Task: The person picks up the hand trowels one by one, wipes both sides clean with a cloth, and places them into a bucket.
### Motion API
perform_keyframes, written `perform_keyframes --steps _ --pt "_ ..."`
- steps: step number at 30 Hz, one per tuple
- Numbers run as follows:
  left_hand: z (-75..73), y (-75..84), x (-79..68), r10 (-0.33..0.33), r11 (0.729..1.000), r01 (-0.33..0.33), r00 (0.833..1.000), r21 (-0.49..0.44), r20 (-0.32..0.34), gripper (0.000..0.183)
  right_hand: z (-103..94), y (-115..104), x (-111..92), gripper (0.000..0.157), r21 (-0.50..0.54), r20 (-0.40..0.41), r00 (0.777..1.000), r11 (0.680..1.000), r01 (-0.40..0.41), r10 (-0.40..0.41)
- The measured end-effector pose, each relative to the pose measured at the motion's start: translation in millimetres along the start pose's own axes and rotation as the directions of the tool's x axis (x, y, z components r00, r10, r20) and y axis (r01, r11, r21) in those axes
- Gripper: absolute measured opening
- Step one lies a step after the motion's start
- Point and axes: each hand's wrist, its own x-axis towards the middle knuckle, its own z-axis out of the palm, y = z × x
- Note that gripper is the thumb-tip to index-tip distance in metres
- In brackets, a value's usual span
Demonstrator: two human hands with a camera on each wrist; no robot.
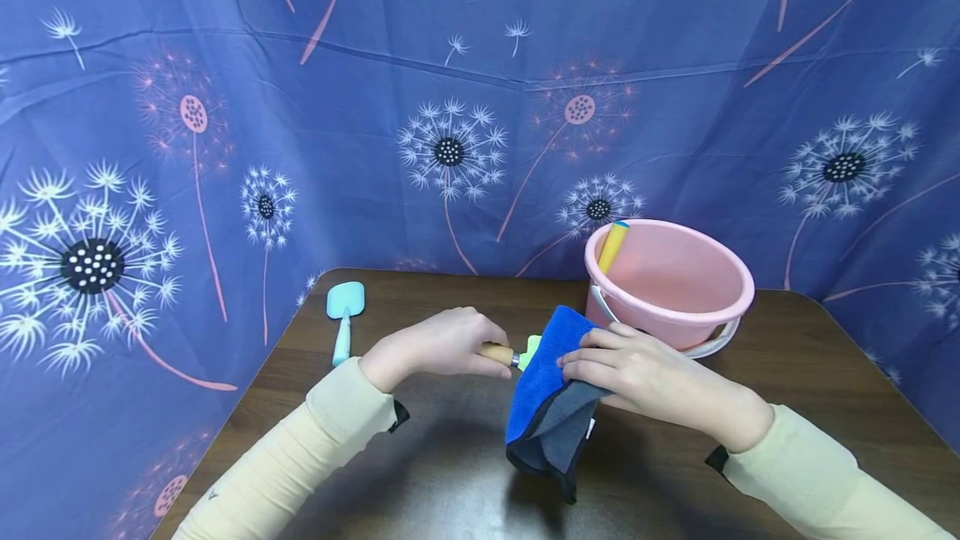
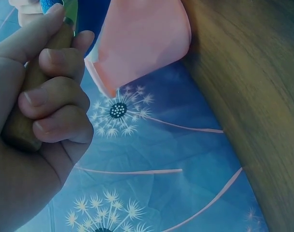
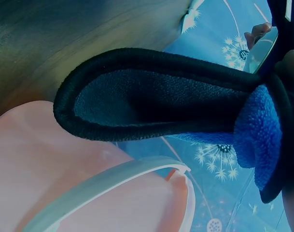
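So the wooden-handled hand tool (image 1: 495, 353) is up in the air, left of the pink bucket (image 1: 697, 267) and a bit nearer the person. Its pale green head (image 1: 528, 352) points toward the bucket and disappears behind a blue-and-gray cloth (image 1: 546, 394). So little of that head shows that I can't say if it's a trowel or a rake, or whether the cloth actually touches it.

Handling-wise, I'd bet the tool is light and stiff, nothing fragile, and the bare wood shouldn't be too slippery. Best place to hold it is the wooden part, well back from the metal collar. The cloth looks soft, floppy and next to weightless, so grab a bunched fold or it'll just droop, like its black-edged lower end is doing in front of the bucket's left side.

The left grip (image 1: 447, 344), left of the bucket, is closed firmly round the wood, fingers wrapped, thumb lying along it toward the green end. No gap there. The right grip (image 1: 645, 367), just in front of the bucket, has its fingers bent over the cloth, pinching a fold; the thumb is hidden in the head view.

Also there: a yellow handle (image 1: 612, 248) sticking out of the bucket, and a light-blue toy shovel (image 1: 345, 299) on the table (image 1: 420, 448), well left of it.
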Motion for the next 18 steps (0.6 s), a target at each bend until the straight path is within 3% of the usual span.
perform_keyframes --steps 18 --pt "-4.6 -6.6 -19.3 -0.042 0.998 0.043 0.999 0.039 -0.019 0.021 -4.6 -2.8 -18.8 0.051 -0.008 0.016 1.000 1.000 -0.027 0.027"
